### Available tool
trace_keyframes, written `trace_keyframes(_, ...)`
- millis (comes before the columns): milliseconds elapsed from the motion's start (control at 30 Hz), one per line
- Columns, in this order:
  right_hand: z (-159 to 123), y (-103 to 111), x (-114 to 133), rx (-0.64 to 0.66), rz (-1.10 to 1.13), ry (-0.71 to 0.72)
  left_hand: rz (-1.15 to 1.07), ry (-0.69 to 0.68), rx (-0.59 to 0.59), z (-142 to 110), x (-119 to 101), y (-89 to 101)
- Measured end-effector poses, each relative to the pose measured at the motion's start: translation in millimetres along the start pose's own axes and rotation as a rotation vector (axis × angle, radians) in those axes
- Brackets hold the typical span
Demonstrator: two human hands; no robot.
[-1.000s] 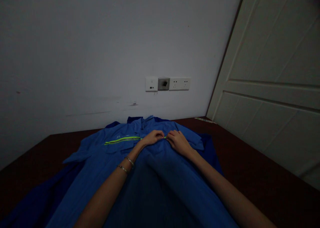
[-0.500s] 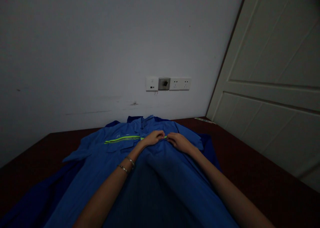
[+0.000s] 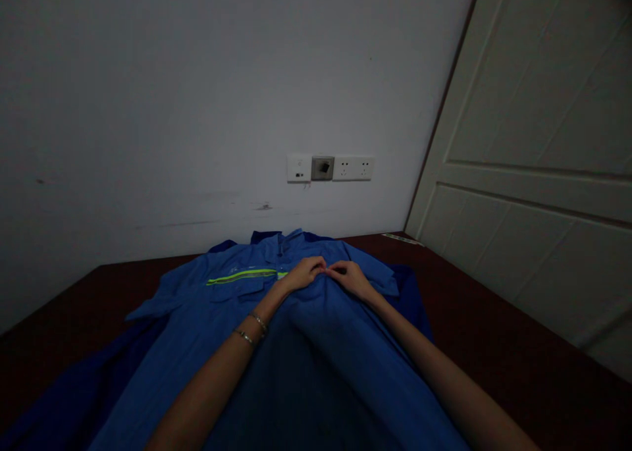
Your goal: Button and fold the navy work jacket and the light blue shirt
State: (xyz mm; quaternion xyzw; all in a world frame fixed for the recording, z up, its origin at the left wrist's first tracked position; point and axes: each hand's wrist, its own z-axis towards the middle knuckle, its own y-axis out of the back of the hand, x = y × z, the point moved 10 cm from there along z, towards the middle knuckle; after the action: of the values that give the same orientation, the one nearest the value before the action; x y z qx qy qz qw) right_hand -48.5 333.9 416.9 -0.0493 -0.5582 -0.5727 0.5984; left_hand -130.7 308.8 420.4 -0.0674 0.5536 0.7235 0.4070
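Observation:
A light-blue short-sleeved work shirt (image 3: 187, 332) lies spread out, its collar toward the wall. Across its chest runs a yellow-green stripe (image 3: 241, 276) above a pocket flap. My left hand (image 3: 307, 273) has its fingers closed on the shirt's chest, at the right-hand end of the visible stripe. Right beside it, my right hand (image 3: 349, 278) pinches the same raised bit of cloth, fingertips touching the left hand's. The exact spot between the fingers is too small and dark to make out. Two bracelets circle my left wrist.
Beneath the shirt lies a darker blue garment (image 3: 99, 378), showing on both sides. Both rest on a dark red-brown surface (image 3: 484, 352). Wall sockets (image 3: 352, 168) sit above the collar. A white panelled door (image 3: 538, 194) stands at the right.
My right hand has shifted slightly left, so its fingertips now meet my left hand's. The stripe between the hands is now covered. My left hand stays nearly still.

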Motion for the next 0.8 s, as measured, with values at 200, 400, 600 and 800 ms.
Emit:
trace_keyframes(200,2.5,-19.7,-25.1,0.111,0.132,-0.076,0.065,-0.037,-0.026,-4.3,-6.8,-0.4)
trace_keyframes(400,2.7,-27.5,-24.9,0.154,0.206,-0.099,0.143,-0.03,-0.036,-10.2,-17.9,2.1)
trace_keyframes(600,1.0,-30.9,-38.9,0.087,0.321,-0.261,0.112,0.054,-0.041,-7.9,-7.6,7.6)
trace_keyframes(800,-3.0,-28.8,-27.6,0.048,0.19,-0.257,-0.1,0.485,-0.059,-20.8,42.5,17.9)
